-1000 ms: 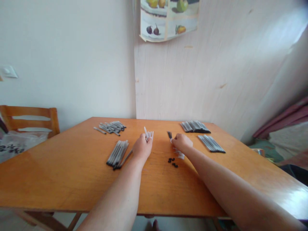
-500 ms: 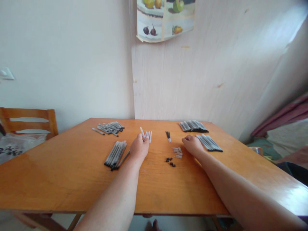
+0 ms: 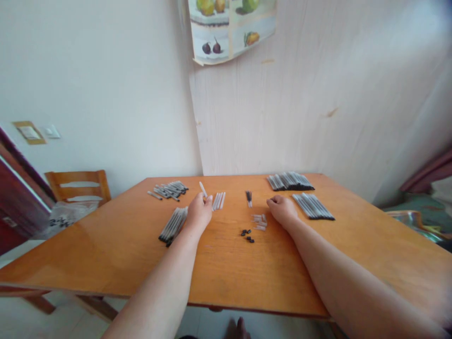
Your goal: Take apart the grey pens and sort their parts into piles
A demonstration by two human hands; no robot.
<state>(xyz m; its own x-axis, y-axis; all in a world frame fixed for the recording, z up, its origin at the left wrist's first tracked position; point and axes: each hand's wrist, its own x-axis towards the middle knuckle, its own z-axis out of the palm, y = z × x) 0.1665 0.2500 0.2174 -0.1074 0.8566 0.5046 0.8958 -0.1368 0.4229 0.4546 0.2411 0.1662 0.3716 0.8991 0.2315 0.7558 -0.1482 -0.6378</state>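
Home room — wooden table (image 3: 106, 263), fruit poster (image 3: 229, 28).

Poster (image 3: 231, 28) top off-frame; black bits (image 3: 247, 235) indistinct; fingertips of right hand (image 3: 282, 210) hidden.

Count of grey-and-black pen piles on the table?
4. The far-left pile and near-left pile lie left of the left hand, which holds a white tube; far-right pile lies beyond the right hand, near-right pile to its right. None seems hidden.

Left of the left hand (image 3: 198, 214), a pen bundle (image 3: 173, 225); between the hands, small caps (image 3: 247, 234); just right of the right hand (image 3: 282, 210), a pen row (image 3: 313, 206).
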